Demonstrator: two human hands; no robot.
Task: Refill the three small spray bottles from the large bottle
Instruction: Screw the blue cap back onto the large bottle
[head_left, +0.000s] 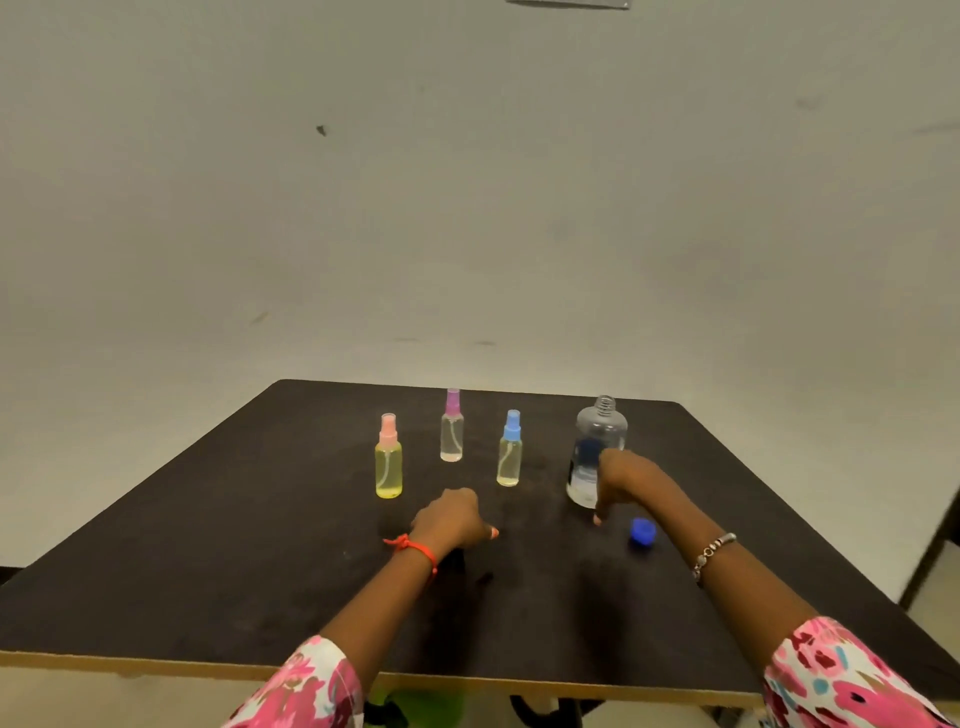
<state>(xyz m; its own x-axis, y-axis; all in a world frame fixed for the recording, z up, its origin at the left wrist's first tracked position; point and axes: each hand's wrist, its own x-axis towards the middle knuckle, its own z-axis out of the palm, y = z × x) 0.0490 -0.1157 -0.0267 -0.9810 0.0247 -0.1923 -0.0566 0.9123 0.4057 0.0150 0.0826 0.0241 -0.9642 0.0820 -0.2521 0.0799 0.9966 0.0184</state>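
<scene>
On the dark surface (208, 545), mid-frame, stand a pink-topped spray bottle (388, 467), a purple-topped spray bottle (451, 434) and a blue-topped spray bottle (509, 457). Below them the left grip (452, 519) rests clenched, with nothing seen in it. Right of centre stands the uncapped large bottle (597, 431). The right grip (626, 480) overlaps its lower side, and I cannot tell whether it grasps the bottle. A blue cap (642, 532) lies just below.

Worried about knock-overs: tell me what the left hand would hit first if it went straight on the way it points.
Probably the blue-capped spray bottle: the left hand points forward and slightly right, and that bottle stands first along that line. Depth is unclear, so it might just miss.
</scene>
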